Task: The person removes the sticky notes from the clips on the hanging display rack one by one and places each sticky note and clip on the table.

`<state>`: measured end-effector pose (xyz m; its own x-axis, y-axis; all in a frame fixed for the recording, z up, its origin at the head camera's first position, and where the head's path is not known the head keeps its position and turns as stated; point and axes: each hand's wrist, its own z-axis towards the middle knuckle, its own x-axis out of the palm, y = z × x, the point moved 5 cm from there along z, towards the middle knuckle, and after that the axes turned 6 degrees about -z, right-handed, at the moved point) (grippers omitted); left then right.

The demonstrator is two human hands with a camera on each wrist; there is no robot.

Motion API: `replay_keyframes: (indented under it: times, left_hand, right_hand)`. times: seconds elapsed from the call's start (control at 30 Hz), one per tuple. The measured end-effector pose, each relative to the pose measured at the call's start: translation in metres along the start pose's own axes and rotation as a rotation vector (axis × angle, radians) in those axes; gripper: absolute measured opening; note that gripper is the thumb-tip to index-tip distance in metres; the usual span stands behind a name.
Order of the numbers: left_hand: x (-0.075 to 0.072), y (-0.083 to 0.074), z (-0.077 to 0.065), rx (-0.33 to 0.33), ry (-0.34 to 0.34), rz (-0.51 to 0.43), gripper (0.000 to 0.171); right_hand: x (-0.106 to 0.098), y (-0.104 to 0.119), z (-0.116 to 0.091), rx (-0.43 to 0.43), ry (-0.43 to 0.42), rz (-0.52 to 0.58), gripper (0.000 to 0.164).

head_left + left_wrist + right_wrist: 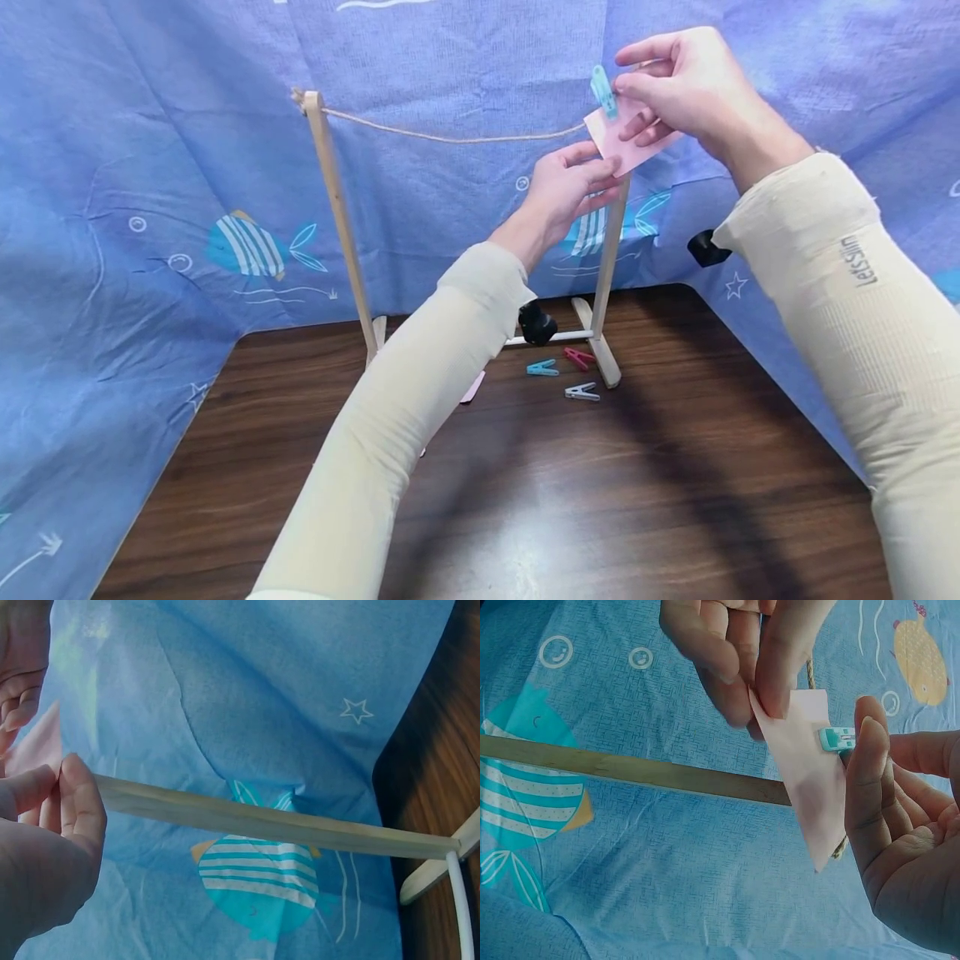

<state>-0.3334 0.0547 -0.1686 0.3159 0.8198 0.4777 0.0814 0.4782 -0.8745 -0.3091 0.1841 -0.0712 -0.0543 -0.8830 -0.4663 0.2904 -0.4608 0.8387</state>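
A pink sheet of paper [633, 150] overlaps the right end of the string [465, 140], with a light blue clothespin [603, 93] gripping its upper edge. My left hand [573, 182] pinches the paper's near edge between thumb and fingers, as the left wrist view of that hand [56, 825] also shows. At the clothespin's side is my right hand [686, 87], its thumb tip close to the clip and its fingers loosely bent and apart. In the right wrist view, the right hand's [900, 810] fingers partly hide the clothespin [836, 739].
The string hangs between two wooden posts [337, 200] of a stand with a white crossbar [573, 336]. On the brown table [675, 467] lie a blue clothespin [542, 367], a red clothespin [579, 358] and a grey clothespin [582, 392]. Another pink piece [474, 388] shows beside my left sleeve.
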Motion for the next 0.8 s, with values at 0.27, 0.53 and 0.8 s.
replay_keyframes:
  times: [0.27, 0.53, 0.8]
  left_hand:
    - [-0.014, -0.006, -0.001, 0.029, -0.031, 0.054, 0.022]
    - [-0.032, -0.006, -0.002, 0.014, -0.006, 0.127, 0.031]
    - [-0.055, -0.011, -0.007, -0.03, 0.059, 0.273, 0.034]
  right_hand:
    - [0.004, 0.002, 0.003, -0.024, 0.036, 0.005, 0.054]
    - [0.015, -0.001, 0.007, -0.028, 0.097, -0.068, 0.058]
    - [0.029, 0.001, 0.01, -0.022, 0.169, -0.141, 0.065]
